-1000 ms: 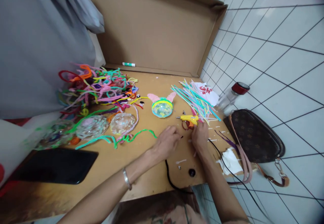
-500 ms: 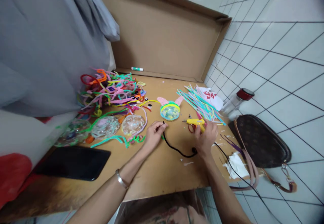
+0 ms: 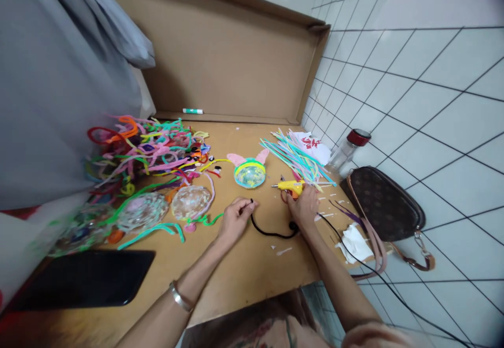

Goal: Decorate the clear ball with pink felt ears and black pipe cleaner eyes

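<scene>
My left hand (image 3: 236, 221) pinches one end of a black pipe cleaner (image 3: 271, 234) between thumb and fingertips. The pipe cleaner sags over the tabletop towards my right wrist, where its other end is coiled into a small knot. Wrapped around a yellow hot glue gun (image 3: 290, 185), my right hand (image 3: 305, 209) keeps the nozzle pointing left. Part of the gun's handle is hidden by the fingers. Beyond both hands sits a clear dome (image 3: 250, 176) trimmed with yellow, green and blue pipe cleaners, with two pink ears on top.
Tangled pipe cleaners (image 3: 157, 146) pile up at left, above more decorated domes (image 3: 191, 202) and a black tablet (image 3: 90, 277). Straight pipe cleaners (image 3: 293, 154), a red-lidded bottle (image 3: 348, 151), a brown handbag (image 3: 386, 201) and crumpled tissue (image 3: 355, 244) lie right. A cardboard panel (image 3: 220, 49) stands behind.
The whole scene has shifted left in view as my head turned. My left hand sits slightly nearer to me relative to the eared dome; both hands keep their holds.
</scene>
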Motion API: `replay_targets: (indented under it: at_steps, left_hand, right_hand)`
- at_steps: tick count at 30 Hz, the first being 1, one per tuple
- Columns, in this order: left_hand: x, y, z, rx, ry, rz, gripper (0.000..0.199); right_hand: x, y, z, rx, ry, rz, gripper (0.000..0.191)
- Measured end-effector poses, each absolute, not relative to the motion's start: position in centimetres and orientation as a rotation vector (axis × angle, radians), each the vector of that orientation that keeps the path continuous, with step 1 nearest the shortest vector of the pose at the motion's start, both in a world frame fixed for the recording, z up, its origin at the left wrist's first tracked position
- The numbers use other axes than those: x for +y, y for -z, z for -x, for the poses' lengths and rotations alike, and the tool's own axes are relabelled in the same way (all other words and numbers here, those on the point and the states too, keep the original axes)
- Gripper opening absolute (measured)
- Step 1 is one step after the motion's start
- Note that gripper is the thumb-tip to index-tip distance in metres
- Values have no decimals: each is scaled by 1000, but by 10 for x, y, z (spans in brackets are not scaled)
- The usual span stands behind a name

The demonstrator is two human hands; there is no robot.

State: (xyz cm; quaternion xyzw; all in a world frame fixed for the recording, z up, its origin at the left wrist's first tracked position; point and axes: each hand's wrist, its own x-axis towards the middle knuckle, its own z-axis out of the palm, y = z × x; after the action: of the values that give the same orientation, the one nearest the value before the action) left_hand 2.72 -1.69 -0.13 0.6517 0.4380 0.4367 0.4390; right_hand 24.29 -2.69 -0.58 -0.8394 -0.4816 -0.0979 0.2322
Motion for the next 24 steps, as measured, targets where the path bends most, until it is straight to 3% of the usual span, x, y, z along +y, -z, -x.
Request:
replay_targets:
  at_steps: [18,24]
  left_hand:
    - [-18,1,-28,1068,-1080,-1624,27]
    - [-14,4,-31,1075,-1100,-1237,37]
  right_hand:
    - [6,8,-290,-1394,275,2269,58]
    - [-12,-6,-273,-1312,369,2193,61]
